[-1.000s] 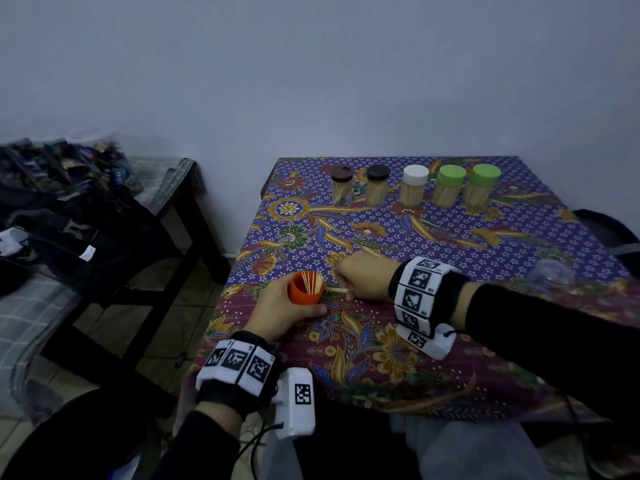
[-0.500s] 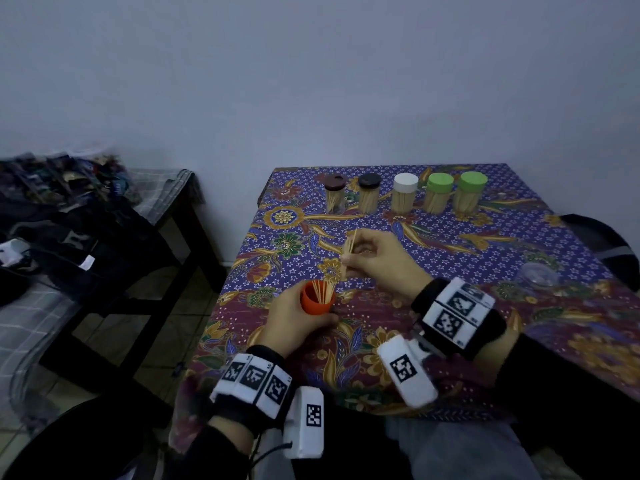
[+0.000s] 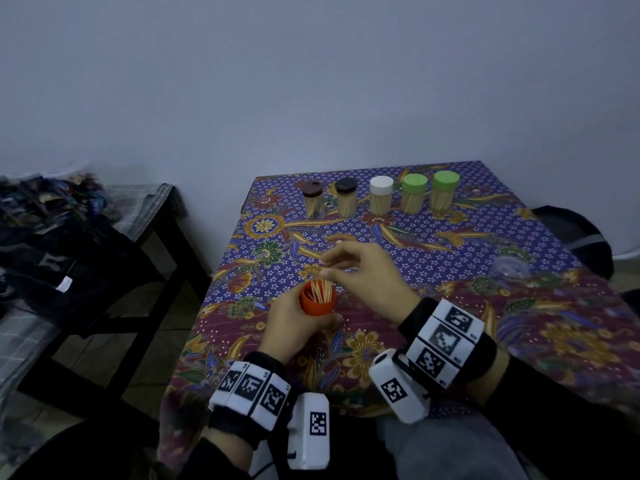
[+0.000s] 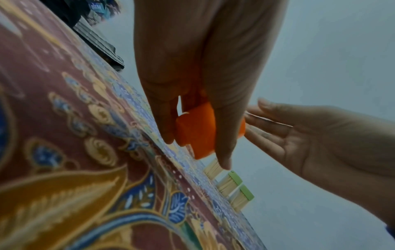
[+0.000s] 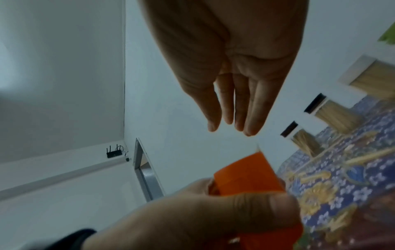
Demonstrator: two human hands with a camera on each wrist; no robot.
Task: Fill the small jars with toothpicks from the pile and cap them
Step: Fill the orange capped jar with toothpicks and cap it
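My left hand (image 3: 294,320) grips a small orange jar (image 3: 317,303) upright just above the patterned tablecloth (image 3: 433,341). Several toothpicks (image 3: 320,289) stick out of its open top. My right hand (image 3: 332,268) hovers directly over the jar mouth, fingers straight and close together. In the right wrist view the right hand (image 5: 230,128) holds nothing, and the orange jar (image 5: 245,175) sits below it in the left hand (image 5: 203,219). The left wrist view shows the left hand (image 4: 192,67) wrapped round the jar (image 4: 196,132) and the right hand (image 4: 320,135) with its palm open.
Along the far edge stand capped jars full of toothpicks: brown cap (image 3: 313,188), black cap (image 3: 345,185), white cap (image 3: 381,185) and two green caps (image 3: 414,183) (image 3: 446,180). A clear jar (image 3: 509,268) lies at the right. A side table with dark clothes (image 3: 69,258) stands to the left.
My right hand lifted a bunch of toothpicks off the cloth, carried it over the orange jar and straightened its fingers. The left hand kept hold of the jar.
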